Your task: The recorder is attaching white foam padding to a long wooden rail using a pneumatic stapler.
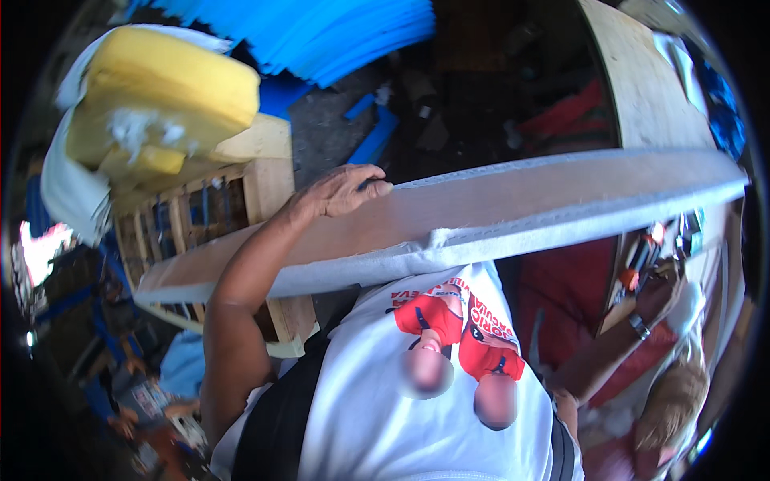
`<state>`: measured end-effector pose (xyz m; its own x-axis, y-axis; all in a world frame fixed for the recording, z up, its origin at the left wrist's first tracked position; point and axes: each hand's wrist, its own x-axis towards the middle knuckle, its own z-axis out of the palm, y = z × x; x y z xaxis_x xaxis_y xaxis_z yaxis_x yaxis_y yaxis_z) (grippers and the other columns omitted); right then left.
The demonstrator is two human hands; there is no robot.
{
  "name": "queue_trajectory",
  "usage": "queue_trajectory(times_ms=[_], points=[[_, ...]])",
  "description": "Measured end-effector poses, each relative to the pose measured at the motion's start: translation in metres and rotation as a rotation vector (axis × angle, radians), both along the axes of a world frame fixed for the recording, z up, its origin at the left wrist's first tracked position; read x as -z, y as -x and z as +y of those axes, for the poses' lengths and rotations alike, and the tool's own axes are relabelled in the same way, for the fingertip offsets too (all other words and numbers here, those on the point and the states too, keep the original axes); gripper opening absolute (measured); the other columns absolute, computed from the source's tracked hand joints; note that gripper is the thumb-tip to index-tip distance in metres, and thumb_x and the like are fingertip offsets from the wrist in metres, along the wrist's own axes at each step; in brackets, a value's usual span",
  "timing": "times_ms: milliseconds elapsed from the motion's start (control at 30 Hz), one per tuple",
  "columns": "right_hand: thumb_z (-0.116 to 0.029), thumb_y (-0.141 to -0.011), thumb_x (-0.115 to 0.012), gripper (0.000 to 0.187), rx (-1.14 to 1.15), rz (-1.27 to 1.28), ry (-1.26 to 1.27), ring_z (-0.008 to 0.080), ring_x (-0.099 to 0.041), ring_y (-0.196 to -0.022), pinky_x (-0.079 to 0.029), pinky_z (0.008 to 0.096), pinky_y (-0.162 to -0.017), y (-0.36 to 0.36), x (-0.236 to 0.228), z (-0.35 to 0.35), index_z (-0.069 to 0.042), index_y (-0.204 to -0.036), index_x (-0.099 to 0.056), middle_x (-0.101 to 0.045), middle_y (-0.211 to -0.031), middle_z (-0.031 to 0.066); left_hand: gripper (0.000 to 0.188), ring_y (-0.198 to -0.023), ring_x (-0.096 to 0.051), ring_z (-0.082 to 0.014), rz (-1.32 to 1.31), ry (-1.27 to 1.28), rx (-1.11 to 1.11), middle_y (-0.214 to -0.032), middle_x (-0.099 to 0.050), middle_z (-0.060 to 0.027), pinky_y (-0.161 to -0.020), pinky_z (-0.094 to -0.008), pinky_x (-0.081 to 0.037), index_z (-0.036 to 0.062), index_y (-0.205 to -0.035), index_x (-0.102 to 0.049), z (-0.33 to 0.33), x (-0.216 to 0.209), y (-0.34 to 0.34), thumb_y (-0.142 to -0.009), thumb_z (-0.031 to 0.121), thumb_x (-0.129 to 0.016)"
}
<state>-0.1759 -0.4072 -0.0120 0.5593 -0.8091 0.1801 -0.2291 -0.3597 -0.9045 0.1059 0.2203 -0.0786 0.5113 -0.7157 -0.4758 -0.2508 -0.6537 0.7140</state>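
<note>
A long board with a brown bare face and pale grey fabric folded over its edges lies across in front of my body. Along the folded fabric runs a line of small marks like staples. My left hand grips the board's far edge, its fingers curled over. To the right, my right hand reaches down by a work surface, beside a small orange-and-black tool and a metallic item. Its fingers are too dim to make out.
Yellow foam sits on a wooden frame at left. Blue sheets are stacked at the far side, with blue scraps on the floor. A pale wooden panel stands at far right. Light blue cloth lies low at left.
</note>
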Motion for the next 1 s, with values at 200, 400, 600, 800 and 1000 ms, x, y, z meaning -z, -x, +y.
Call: queue_trajectory(times_ms=[200,400,600,800,1000], points=[[-0.009,-0.097,-0.054,0.026,-0.29,0.261,-0.102,0.0087,-0.055,-0.068,-0.043,0.0223,-0.058,-0.025,-0.09,0.28,0.003,-0.118,-0.063,-0.063,-0.092,0.0046,0.079,-0.121,-0.061,-0.0384,0.123,0.005,0.097,-0.123,-0.067,-0.0244,-0.102,-0.0435,-0.048,0.0004,-0.134,-0.058,-0.009,0.081,-0.036,-0.097,0.069,-0.047],[-0.002,-0.086,-0.066,0.02,-0.664,0.814,0.381,0.025,-0.063,-0.068,-0.05,0.0351,-0.061,-0.062,-0.132,0.406,-0.002,-0.106,-0.069,-0.063,-0.08,0.0115,0.076,-0.109,-0.067,-0.0333,0.478,0.025,0.093,-0.116,-0.07,-0.0227,-0.094,-0.0427,-0.05,0.0012,-0.118,-0.07,-0.001,0.121,-0.02,-0.1,0.069,-0.039],[-0.001,-0.079,-0.072,0.038,-0.758,0.902,0.583,0.0236,-0.065,-0.069,-0.052,0.0365,-0.06,-0.092,-0.154,0.441,-0.012,-0.116,-0.072,-0.064,-0.08,0.0053,0.078,-0.103,-0.069,-0.0339,0.527,0.12,0.022,-0.111,-0.072,-0.0221,-0.091,-0.0438,-0.051,0.0018,-0.117,-0.071,0.002,0.121,-0.016,-0.101,0.069,-0.035],[-0.008,-0.077,-0.075,0.033,-0.896,1.08,0.81,0.0214,-0.062,-0.067,-0.049,0.0366,-0.055,-0.127,-0.159,0.475,-0.015,-0.11,-0.073,-0.058,-0.075,0.0018,0.08,-0.105,-0.069,-0.0338,0.479,0.104,0.0,-0.11,-0.072,-0.0229,-0.093,-0.0448,-0.051,0.0019,-0.114,-0.073,0.025,0.129,-0.017,-0.1,0.071,-0.033],[-0.01,-0.077,-0.075,0.032,-1.01,1.145,0.892,0.0212,-0.062,-0.072,-0.049,0.0384,-0.056,-0.147,-0.158,0.491,-0.016,-0.109,-0.073,-0.056,-0.076,0.0026,0.077,-0.106,-0.068,-0.0323,0.54,0.154,0.042,-0.111,-0.073,-0.0186,-0.097,-0.0419,-0.05,0.0054,-0.121,-0.071,0.048,0.127,-0.023,-0.104,0.067,-0.027]])
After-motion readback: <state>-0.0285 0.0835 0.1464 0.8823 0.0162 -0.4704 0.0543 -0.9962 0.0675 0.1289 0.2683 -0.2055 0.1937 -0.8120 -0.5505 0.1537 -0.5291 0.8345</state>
